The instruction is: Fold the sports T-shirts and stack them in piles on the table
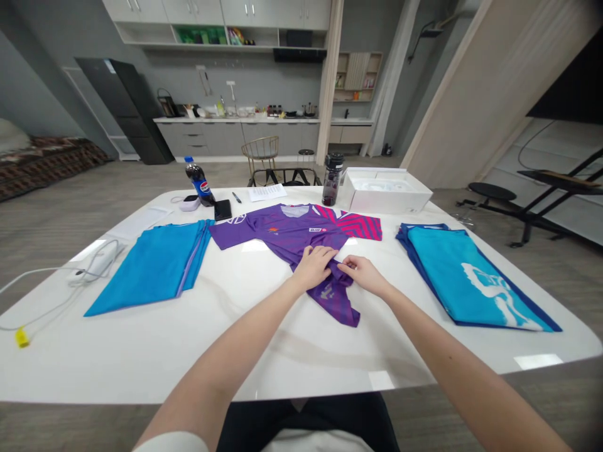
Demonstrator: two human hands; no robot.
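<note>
right fingers [349,260] pinched purple-and-pink short-sleeved fabric jersey [296,231] | left fingers [324,252] touched it, grip unclear | apparently arranging; bunched near end needed spreading

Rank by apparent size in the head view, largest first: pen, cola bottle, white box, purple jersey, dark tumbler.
1. Purple jersey
2. White box
3. Cola bottle and dark tumbler: too alike to rank
4. Pen

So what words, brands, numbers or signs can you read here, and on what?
Cola bottle: blurred, probably "PEPSI".
Purple shirt: small white chest patch, perhaps "BIG"; other marks unreadable.
Printed paper: too small to read.
Turquoise cloth, right: white print, no legible word.
Dark tumbler: markings too small.
</note>
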